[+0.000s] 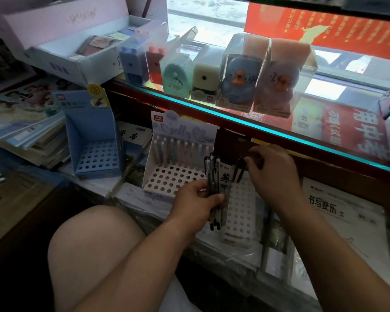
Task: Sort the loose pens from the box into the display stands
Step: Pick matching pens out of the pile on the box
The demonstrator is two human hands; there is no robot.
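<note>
L fingers (199, 185) round pen bundle (213, 176), R fingers (257, 164) in pinch on pen (238, 171) over white stand (239, 210) (blue stand (95, 136), sharpeners (180, 73) behind)

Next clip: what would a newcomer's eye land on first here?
In the centre foreground, the left hand holds a bundle of black pens upright in its grip, while the right hand pinches the tops of dark pens over a white perforated stand. Behind, clear-boxed pencil sharpeners line the glass counter. At left is a blue stand with empty holes.
</note>
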